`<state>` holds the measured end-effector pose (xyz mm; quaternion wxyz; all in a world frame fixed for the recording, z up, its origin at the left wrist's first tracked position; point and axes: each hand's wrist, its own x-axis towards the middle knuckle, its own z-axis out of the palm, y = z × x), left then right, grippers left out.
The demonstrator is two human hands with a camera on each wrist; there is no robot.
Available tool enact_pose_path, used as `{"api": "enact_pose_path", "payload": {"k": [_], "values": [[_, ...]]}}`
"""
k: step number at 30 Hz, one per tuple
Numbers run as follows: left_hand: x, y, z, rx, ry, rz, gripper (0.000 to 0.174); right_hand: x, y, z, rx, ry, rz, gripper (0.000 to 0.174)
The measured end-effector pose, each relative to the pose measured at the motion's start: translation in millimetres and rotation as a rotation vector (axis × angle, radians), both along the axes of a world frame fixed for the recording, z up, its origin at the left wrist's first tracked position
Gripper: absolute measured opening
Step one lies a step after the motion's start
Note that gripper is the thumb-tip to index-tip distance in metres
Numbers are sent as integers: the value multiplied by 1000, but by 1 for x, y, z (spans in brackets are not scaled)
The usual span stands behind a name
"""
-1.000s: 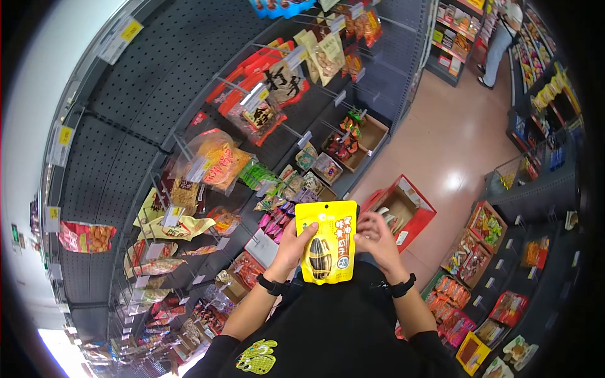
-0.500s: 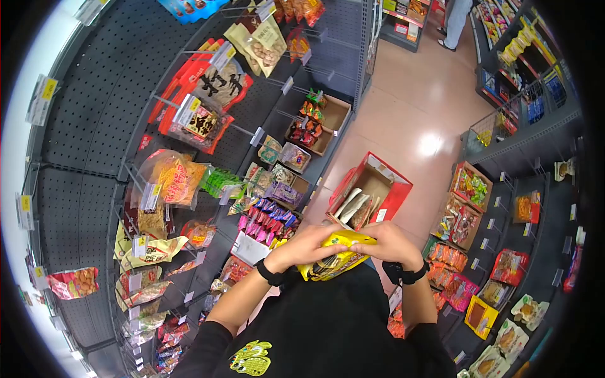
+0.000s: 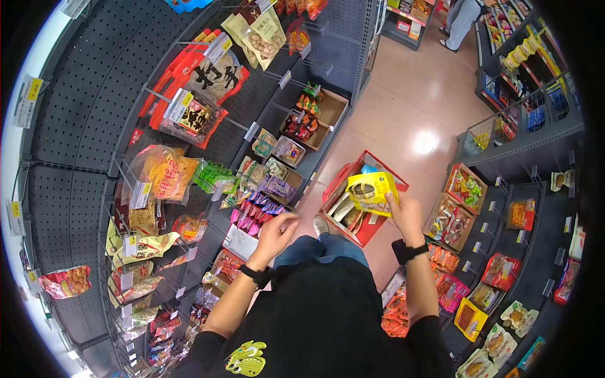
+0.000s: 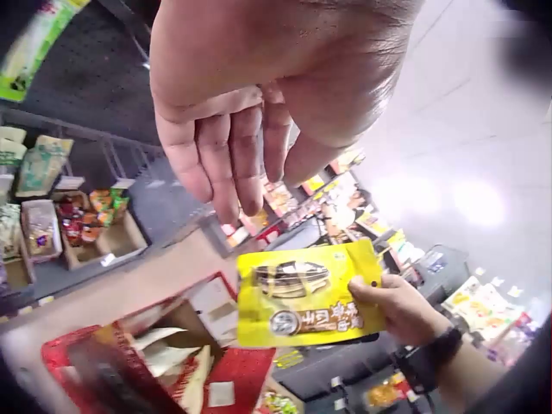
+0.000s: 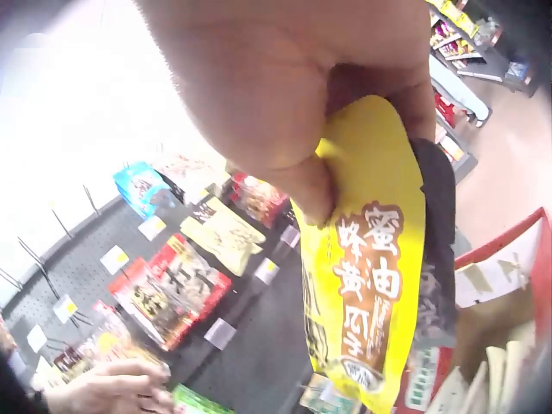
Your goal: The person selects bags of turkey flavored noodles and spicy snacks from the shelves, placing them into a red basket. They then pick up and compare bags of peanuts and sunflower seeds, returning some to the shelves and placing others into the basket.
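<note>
My right hand (image 3: 408, 217) pinches a yellow bag of seeds (image 3: 370, 192) by one edge, thumb on its printed front. Seen in the head view, the bag overlaps the red cardboard box (image 3: 372, 233) on the floor, which holds several packets. In the right wrist view the bag (image 5: 371, 250) hangs from the thumb and fingers, brown lettering on its face. My left hand (image 3: 276, 239) holds nothing and is apart from the bag, beside the lower shelf. Its fingers look relaxed in the left wrist view, above the bag (image 4: 306, 293).
At the left, a dark pegboard shelf (image 3: 82, 107) carries hanging snack packets. Small cardboard boxes of sweets (image 3: 331, 116) line its bottom ledge. Another shelf with bagged snacks (image 3: 501, 268) stands on the right. Farther down the aisle a person (image 3: 463, 22) stands.
Both hands were on the bag; the left has let go and moved left. The right hand has carried the bag forward and right, over the red box.
</note>
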<state>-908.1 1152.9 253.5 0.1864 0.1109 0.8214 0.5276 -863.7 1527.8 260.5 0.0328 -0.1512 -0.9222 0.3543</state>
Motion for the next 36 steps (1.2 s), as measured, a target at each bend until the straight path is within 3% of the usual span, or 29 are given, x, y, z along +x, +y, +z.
{"api": "enact_pose_path", "payload": {"k": [5,6,7,8,9,11,15,18,21,29,33,36], "values": [[61,-97,-71,-292,-76,151,22,-22,21,-70,166,-55,-30,29],[94,-148,-117,-296,-76,152,22,-24,23,-85,183,-63,-28,28],[133,-196,-160,-428,-316,263,25,-25,23,-95,193,-75,-27,27],[156,-218,-168,-575,-507,314,24,-26,21,-98,188,-78,-28,27],[169,-227,-153,-462,-759,330,21,-27,18,-100,219,-93,-13,27],[221,-268,-174,-346,-988,523,20,-30,15,-104,248,-108,3,28],[242,-253,-135,-388,-931,399,22,-41,9,-121,321,-125,37,27],[242,-238,-129,-227,-997,516,24,-54,8,-145,403,-149,74,27],[227,-220,-114,-246,-1026,519,26,-63,5,-169,432,-219,108,26],[213,-224,-107,-273,-941,518,21,-59,-5,-229,301,-399,43,24],[211,-221,-101,-280,-953,547,20,-43,-16,-208,159,-296,-64,21],[215,-220,-106,-275,-969,569,20,-15,-17,-189,78,-153,-116,32]]}}
